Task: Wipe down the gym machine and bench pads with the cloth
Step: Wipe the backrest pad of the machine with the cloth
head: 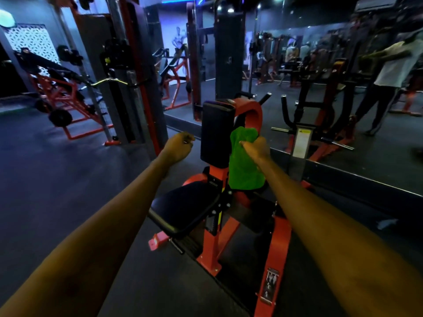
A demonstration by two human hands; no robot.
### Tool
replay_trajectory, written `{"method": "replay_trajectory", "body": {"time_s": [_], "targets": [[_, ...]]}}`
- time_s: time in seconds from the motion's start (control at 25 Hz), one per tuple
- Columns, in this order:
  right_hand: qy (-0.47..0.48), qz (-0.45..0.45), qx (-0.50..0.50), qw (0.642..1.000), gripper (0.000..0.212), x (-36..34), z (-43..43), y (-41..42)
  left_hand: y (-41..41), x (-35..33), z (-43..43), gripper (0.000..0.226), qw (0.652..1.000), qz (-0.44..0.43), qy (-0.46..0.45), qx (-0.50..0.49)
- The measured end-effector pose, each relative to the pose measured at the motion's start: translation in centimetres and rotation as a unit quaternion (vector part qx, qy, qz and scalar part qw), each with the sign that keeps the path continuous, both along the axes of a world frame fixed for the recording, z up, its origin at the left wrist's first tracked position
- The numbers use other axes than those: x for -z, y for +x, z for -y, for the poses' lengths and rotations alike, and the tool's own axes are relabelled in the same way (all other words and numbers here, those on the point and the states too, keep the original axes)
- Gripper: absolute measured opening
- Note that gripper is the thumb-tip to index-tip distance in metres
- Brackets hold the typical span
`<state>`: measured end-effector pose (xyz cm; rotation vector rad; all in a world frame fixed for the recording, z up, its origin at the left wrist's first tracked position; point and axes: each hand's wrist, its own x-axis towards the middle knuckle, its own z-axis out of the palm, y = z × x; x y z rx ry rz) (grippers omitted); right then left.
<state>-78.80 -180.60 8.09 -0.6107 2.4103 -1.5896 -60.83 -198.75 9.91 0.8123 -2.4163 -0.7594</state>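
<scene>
Two bare arms reach toward the black upright back pad (216, 133) of a red-framed gym machine (211, 243). Just right of that pad, the right hand (256, 148) grips a green cloth (242, 170), fingers and thumb curled round its upper part. The cloth hangs along the pad's right edge; whether it touches the pad is unclear. Left of the pad and apart from it, the left hand (178, 145) has its fingers curled in, with nothing visible in them. Below the pad sits the black seat pad (183, 207). Behind the pad stands a wall mirror (343, 161).
</scene>
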Motion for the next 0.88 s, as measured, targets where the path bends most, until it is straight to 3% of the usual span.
{"method": "replay_trajectory", "body": {"time_s": [0.36, 0.48, 0.64, 0.76, 0.88], "targets": [[-0.013, -0.041, 0.141, 0.989, 0.052, -0.9, 11.9, -4.8, -9.6, -0.4, 15.2, 0.025, 0.995, 0.01, -0.028, 0.1], [-0.021, -0.102, 0.201, 0.974, 0.051, -1.3, 14.5, -5.4, -13.1, -0.4, 18.3, 0.025, 0.991, -0.004, -0.016, 0.132], [-0.091, -0.25, 0.213, 0.94, 0.049, -0.8, 18.2, -7.4, -18.0, 0.2, 21.1, 0.033, 0.98, -0.012, -0.09, 0.18], [-0.043, -0.34, 0.196, 0.919, 0.066, 1.1, 21.2, -8.4, -20.4, 0.5, 21.4, 0.052, 0.952, -0.04, -0.216, 0.215], [0.026, -0.341, 0.173, 0.924, 0.074, 4.0, 23.9, -8.7, -22.2, 0.9, 23.1, 0.062, 0.919, -0.016, -0.295, 0.26]]}}
